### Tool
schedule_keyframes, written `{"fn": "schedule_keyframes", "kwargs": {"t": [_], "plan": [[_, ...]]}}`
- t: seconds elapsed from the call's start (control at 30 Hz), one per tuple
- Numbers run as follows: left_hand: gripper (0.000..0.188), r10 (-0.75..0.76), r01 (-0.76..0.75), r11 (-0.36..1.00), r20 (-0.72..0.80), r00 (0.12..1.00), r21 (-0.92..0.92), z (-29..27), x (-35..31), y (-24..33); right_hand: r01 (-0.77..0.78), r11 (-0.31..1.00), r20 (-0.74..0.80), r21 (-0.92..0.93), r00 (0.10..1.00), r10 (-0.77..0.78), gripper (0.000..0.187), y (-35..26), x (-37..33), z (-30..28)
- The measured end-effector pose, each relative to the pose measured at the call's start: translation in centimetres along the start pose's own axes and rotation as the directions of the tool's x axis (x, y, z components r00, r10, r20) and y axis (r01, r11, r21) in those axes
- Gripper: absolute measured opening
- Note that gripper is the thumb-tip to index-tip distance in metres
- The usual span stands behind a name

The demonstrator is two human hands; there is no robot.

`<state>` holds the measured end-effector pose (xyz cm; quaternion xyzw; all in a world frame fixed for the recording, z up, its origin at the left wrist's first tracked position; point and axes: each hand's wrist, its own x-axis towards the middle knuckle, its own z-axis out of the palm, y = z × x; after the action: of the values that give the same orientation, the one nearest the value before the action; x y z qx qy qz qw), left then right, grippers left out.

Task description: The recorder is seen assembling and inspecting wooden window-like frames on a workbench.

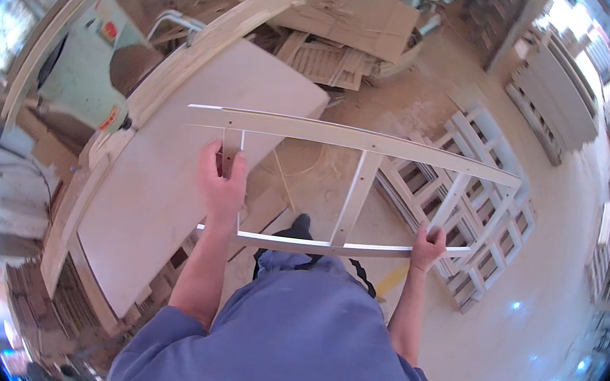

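Note:
A long, ladder-like wooden frame [372, 141] spans the space before my body, with two long rails joined by several crossbars. Dark dots, perhaps screw or nail holes, mark its joints. At its left part, my left hand [221, 188] is closed around a crossbar, thumb and fingers on either side. On the near rail toward the right end, my right hand [429, 247] pinches the wood from above. The frame appears lifted above the floor; its left end overlaps the pale tabletop [168, 189] in the view.
Similar slatted frames [499, 256] lie stacked on the floor to the right. Left of me stands a pale green machine [83, 72] beside a curved wooden strip [226, 28]. Cardboard and scrap wood [356, 22] pile up ahead. Stacked boards [556, 99] stand at far right.

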<state>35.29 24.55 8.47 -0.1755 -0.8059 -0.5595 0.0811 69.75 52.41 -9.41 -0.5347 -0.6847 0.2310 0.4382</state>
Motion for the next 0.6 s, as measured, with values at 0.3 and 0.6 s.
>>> {"fn": "schedule_keyframes", "kwargs": {"t": [0.3,0.6], "plan": [[0.032,0.217,-0.124,0.945,0.298,0.93,-0.302,12.9,-0.7,4.5,-0.21,0.978,-0.331,-0.006,0.923,0.196,0.037,5.6,-2.2,-7.5],[0.036,0.446,-0.293,0.884,0.47,0.762,-0.364,31.0,-1.6,6.4,-0.493,0.865,-0.474,-0.09,0.785,0.398,0.042,13.1,-1.6,-9.8]]}}
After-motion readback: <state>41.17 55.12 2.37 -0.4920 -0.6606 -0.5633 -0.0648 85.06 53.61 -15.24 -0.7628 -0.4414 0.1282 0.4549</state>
